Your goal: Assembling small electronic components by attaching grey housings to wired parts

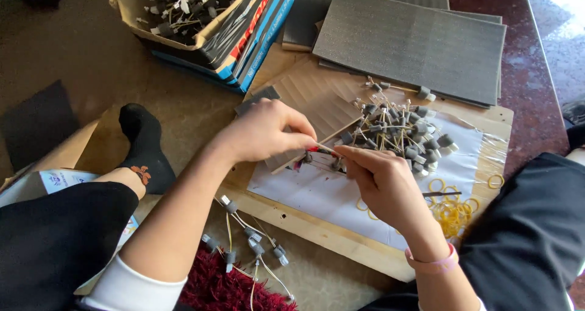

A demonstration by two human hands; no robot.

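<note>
Hands: left hand (pixel 268 131) and right hand (pixel 378 177) both pinched on thin stick (pixel 323 148) | done: foam-tipped sticks (pixel 399 134) piled far-right on wooden board (pixel 317 229) | left: grey foam sheets (pixel 414 40) uncut

Single view only, head-worn camera, looking steeply down and slightly forward from above seated person. Close range: both forearms enter from bottom edge, left hand (pixel 263 130) and right hand (pixel 379 176) sit near frame centre. Wooden board (pixel 317 229) on floor fills middle, runs diagonally lower left to upper right. Person's knees in black cloth frame lower corners. Far edge takes in cardboard box (pixel 131 9) upper left, grey foam sheets (pixel 414 40) upper right. No second view, so no overlap.
</note>
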